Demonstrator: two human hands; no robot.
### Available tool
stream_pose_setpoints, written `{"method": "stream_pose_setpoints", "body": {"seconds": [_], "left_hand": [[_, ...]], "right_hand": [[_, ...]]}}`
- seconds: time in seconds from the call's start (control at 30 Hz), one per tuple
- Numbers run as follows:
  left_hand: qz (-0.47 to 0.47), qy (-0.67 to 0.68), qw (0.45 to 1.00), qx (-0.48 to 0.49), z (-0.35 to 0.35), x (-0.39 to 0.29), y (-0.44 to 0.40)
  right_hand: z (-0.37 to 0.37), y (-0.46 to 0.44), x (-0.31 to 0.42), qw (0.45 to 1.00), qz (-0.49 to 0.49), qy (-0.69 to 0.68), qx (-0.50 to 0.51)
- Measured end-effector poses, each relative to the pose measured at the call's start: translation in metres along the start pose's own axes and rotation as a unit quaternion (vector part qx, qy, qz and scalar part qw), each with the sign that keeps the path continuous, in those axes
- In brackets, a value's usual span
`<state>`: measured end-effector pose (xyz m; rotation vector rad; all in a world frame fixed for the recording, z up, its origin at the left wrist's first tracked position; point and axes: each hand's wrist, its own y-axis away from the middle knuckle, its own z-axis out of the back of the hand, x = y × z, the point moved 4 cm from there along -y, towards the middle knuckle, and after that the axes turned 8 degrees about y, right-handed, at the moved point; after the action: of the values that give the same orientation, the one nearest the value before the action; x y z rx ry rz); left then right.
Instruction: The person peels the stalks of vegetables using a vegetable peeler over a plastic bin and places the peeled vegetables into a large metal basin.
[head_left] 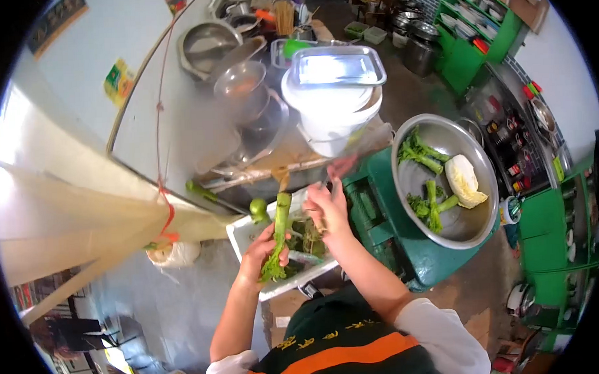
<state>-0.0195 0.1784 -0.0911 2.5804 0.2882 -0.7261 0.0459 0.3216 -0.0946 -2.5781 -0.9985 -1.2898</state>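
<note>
My left hand is wrapped round a green leafy stalk vegetable, its thick end up and its leaves hanging below the fingers. To its right my right hand is closed, blurred by motion; what it grips is too unclear to name. Both hands are over a white bin with green scraps inside. On the right, a large steel bowl holds several leafy stalk pieces and a pale cabbage.
The steel bowl rests on a green surface. White buckets with a metal tray on top stand ahead. Steel bowls lie at the upper left. A round green vegetable is at the bin's far edge.
</note>
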Motion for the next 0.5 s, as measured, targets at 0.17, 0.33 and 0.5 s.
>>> {"method": "stream_pose_setpoints", "body": {"seconds": [0.17,0.33,0.5], "left_hand": [[-0.003,0.089,0.996,0.029,0.033,0.002,0.021],[-0.023,0.051,0.998,-0.016,0.040,0.001,0.033],[-0.059,0.003,0.998,-0.025,0.040,0.006,0.041]], "right_hand": [[-0.061,0.019,-0.022,0.968,0.167,0.163,0.095],[-0.077,0.024,-0.043,0.875,0.303,0.319,0.203],[-0.084,0.018,-0.040,0.887,0.270,0.304,0.218]]}}
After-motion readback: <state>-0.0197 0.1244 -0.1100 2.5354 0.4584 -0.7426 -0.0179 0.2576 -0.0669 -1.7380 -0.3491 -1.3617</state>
